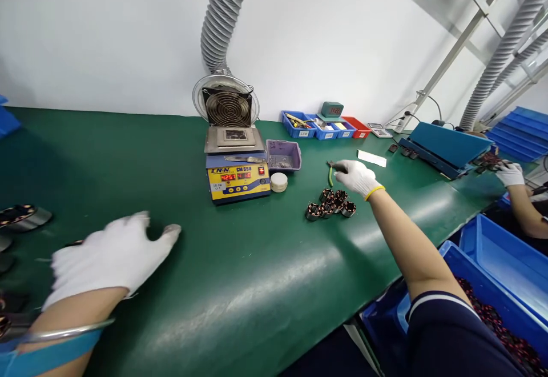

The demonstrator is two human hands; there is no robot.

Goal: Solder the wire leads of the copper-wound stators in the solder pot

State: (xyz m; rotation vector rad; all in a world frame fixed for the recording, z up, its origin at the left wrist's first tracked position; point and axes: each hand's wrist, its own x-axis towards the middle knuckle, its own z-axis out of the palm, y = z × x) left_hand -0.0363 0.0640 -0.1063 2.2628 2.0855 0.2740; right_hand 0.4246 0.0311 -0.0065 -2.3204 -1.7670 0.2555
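My left hand [113, 254], in a white glove, is low over the left of the green table, thumb stretched away from the fingers. A small dark piece shows behind its fingers, mostly hidden. Metal motor stators [28, 217] with copper windings lie beside it at the left edge. My right hand [355, 177], also gloved, is farther out with its fingers closed at the green-handled pliers [330, 176]; the fingers partly cover the tool. Just below, several small copper-wound stators [327, 205] sit in a cluster on the table.
A solder pot [237, 174] with a fan and duct stands mid-table. Beside it are a purple bin [283, 155] and a round white tin [278, 182]. Blue trays [298, 128] line the wall. Blue crates [492, 268] stand right; a co-worker's gloved hand [510, 173] works beyond.
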